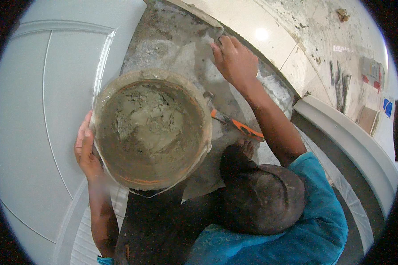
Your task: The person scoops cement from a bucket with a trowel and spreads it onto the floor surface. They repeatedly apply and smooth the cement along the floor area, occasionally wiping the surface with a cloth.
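Observation:
A round bucket (204, 110) with a mud-caked rim stands in front of me, containing wet grey mortar (150, 119). My left hand (86, 148) grips its left side, fingers and thumb against the outer wall. Beyond the bucket, to the right, my right hand (234, 59) is closed low beside the pale tile edging. Whatever is between those fingers is hidden from above. Under my right forearm, a tool with an orange and black handle (247, 130) lies on the rough floor (159, 48).
A grey-white panelled door (70, 88) runs along the left. Pale tiles (269, 31) border the far right. A curved light frame (349, 141) stands at right, near several narrow tools (340, 86) and a grey box (372, 73). Bare toes (248, 148) show beside the bucket.

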The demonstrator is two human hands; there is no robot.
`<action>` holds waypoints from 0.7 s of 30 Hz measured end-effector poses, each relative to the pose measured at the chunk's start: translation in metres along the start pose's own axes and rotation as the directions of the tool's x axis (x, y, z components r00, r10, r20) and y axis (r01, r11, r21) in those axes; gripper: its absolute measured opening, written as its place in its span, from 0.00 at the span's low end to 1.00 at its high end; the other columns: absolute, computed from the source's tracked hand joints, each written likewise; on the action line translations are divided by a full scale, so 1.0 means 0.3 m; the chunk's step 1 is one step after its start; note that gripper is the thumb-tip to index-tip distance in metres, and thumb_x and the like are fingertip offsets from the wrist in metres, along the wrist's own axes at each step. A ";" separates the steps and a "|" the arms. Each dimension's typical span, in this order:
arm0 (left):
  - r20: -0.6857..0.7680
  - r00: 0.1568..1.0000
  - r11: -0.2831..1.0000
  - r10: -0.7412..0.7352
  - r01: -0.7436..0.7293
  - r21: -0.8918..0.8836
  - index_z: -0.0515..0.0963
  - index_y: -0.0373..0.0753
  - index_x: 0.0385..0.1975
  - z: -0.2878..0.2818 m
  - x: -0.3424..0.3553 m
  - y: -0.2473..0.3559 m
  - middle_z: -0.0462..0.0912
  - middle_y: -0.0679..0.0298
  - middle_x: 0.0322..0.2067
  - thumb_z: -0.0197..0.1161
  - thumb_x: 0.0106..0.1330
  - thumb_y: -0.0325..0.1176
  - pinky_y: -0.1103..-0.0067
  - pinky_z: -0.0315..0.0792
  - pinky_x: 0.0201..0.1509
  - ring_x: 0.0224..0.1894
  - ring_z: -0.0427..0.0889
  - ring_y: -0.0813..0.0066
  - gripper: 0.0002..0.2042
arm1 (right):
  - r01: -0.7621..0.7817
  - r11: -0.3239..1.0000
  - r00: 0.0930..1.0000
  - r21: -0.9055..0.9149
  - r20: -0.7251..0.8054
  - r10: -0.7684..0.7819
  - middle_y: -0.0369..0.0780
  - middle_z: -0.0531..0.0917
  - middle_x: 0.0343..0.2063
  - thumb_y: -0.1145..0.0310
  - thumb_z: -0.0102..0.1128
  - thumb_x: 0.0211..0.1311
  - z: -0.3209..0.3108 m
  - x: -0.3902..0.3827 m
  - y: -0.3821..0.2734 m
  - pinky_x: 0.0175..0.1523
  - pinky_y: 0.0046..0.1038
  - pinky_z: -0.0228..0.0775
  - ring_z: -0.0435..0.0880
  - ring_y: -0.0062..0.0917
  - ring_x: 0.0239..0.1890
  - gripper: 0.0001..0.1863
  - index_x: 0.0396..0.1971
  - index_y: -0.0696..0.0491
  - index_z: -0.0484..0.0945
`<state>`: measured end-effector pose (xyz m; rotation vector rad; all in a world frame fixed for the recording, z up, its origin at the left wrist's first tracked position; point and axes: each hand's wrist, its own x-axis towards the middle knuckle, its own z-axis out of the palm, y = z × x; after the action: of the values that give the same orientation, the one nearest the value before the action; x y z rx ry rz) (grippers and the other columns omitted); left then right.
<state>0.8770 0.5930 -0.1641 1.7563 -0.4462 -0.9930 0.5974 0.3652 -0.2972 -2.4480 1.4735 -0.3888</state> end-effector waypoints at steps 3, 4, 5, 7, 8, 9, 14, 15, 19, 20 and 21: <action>-0.004 1.000 1.000 0.013 -0.013 0.012 0.66 0.23 0.62 0.004 -0.001 0.001 0.77 0.49 0.55 0.54 0.71 0.39 0.74 0.66 0.65 0.58 0.76 0.68 0.27 | -0.009 0.999 0.999 -0.045 0.044 0.011 0.42 0.83 0.36 0.53 0.53 0.67 0.010 -0.019 0.016 0.35 0.42 0.78 0.85 0.42 0.35 0.17 0.44 0.51 0.77; 0.005 1.000 0.999 0.026 -0.026 0.025 0.66 0.23 0.62 0.005 0.000 0.003 0.77 0.49 0.56 0.54 0.71 0.39 0.74 0.66 0.64 0.59 0.76 0.68 0.27 | -0.005 0.999 0.999 -0.042 0.043 0.006 0.42 0.83 0.35 0.54 0.55 0.66 0.014 -0.022 0.021 0.34 0.41 0.78 0.85 0.41 0.34 0.16 0.43 0.51 0.78; 0.023 0.998 0.998 0.056 -0.057 0.017 0.66 0.23 0.62 0.006 0.000 0.005 0.76 0.50 0.56 0.54 0.71 0.40 0.74 0.66 0.64 0.59 0.75 0.68 0.27 | -0.015 0.999 0.999 -0.048 0.051 0.018 0.42 0.84 0.34 0.55 0.57 0.66 0.019 -0.021 0.025 0.33 0.40 0.77 0.85 0.40 0.34 0.16 0.43 0.52 0.78; -0.021 0.999 0.993 0.038 -0.035 0.116 0.65 0.23 0.62 0.009 -0.003 0.007 0.76 0.49 0.56 0.54 0.71 0.40 0.74 0.67 0.64 0.59 0.75 0.67 0.27 | -0.024 0.999 0.999 -0.048 0.032 0.025 0.42 0.84 0.33 0.56 0.59 0.65 0.023 -0.020 0.032 0.32 0.39 0.77 0.85 0.39 0.33 0.15 0.42 0.52 0.78; -0.024 0.999 0.987 0.046 -0.042 0.155 0.65 0.23 0.62 0.009 -0.003 0.010 0.76 0.49 0.56 0.54 0.71 0.39 0.74 0.67 0.64 0.59 0.75 0.67 0.27 | -0.019 0.999 1.000 -0.043 0.006 0.020 0.41 0.83 0.33 0.56 0.59 0.65 0.022 -0.020 0.035 0.32 0.39 0.77 0.85 0.39 0.33 0.15 0.41 0.52 0.78; -0.017 0.999 0.991 0.041 -0.039 0.128 0.65 0.23 0.63 0.010 -0.005 0.010 0.76 0.49 0.57 0.53 0.71 0.39 0.74 0.67 0.64 0.59 0.75 0.67 0.27 | -0.023 0.999 1.000 -0.039 0.000 0.023 0.41 0.83 0.33 0.56 0.58 0.65 0.019 -0.023 0.038 0.31 0.39 0.77 0.85 0.39 0.33 0.15 0.41 0.52 0.78; 0.034 0.999 0.997 0.035 -0.038 0.062 0.62 0.22 0.64 0.008 -0.010 0.015 0.75 0.49 0.56 0.50 0.72 0.35 0.74 0.68 0.63 0.58 0.76 0.67 0.26 | 0.008 0.999 0.999 -0.034 -0.046 -0.010 0.40 0.83 0.32 0.55 0.58 0.65 -0.012 -0.071 0.065 0.31 0.39 0.76 0.85 0.39 0.32 0.15 0.40 0.51 0.78; 0.027 0.999 0.997 0.034 -0.036 0.068 0.62 0.22 0.64 0.009 -0.011 0.016 0.75 0.49 0.56 0.50 0.72 0.35 0.74 0.68 0.63 0.58 0.76 0.67 0.26 | 0.014 0.999 0.998 -0.039 -0.065 -0.017 0.40 0.83 0.32 0.55 0.58 0.65 -0.018 -0.083 0.073 0.31 0.39 0.76 0.85 0.39 0.32 0.15 0.40 0.51 0.78; 0.028 0.998 0.996 0.053 -0.055 0.074 0.62 0.22 0.64 0.025 -0.009 0.020 0.76 0.48 0.56 0.49 0.72 0.34 0.74 0.69 0.63 0.58 0.76 0.66 0.25 | -0.040 0.995 0.998 -0.089 0.047 0.044 0.40 0.82 0.32 0.55 0.58 0.65 -0.015 -0.106 0.099 0.30 0.39 0.76 0.85 0.38 0.32 0.15 0.40 0.51 0.78; 0.035 0.997 0.995 0.064 -0.067 0.080 0.62 0.22 0.63 0.029 -0.012 0.022 0.76 0.48 0.56 0.49 0.73 0.34 0.73 0.69 0.63 0.58 0.76 0.66 0.25 | -0.038 0.996 0.998 -0.081 0.044 0.042 0.39 0.82 0.33 0.54 0.58 0.65 -0.012 -0.108 0.104 0.30 0.39 0.76 0.85 0.38 0.32 0.15 0.40 0.51 0.78; 0.026 0.998 0.994 0.060 -0.062 0.091 0.62 0.22 0.63 0.033 -0.014 0.024 0.76 0.48 0.56 0.49 0.72 0.35 0.73 0.69 0.63 0.58 0.76 0.66 0.25 | -0.057 0.996 0.996 -0.075 0.068 0.062 0.39 0.82 0.33 0.54 0.58 0.65 -0.009 -0.107 0.107 0.30 0.39 0.76 0.85 0.38 0.32 0.15 0.40 0.51 0.78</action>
<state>0.8679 0.5871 -0.1573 1.8037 -0.5645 -0.9638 0.5556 0.3788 -0.3092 -2.4398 1.5525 -0.2384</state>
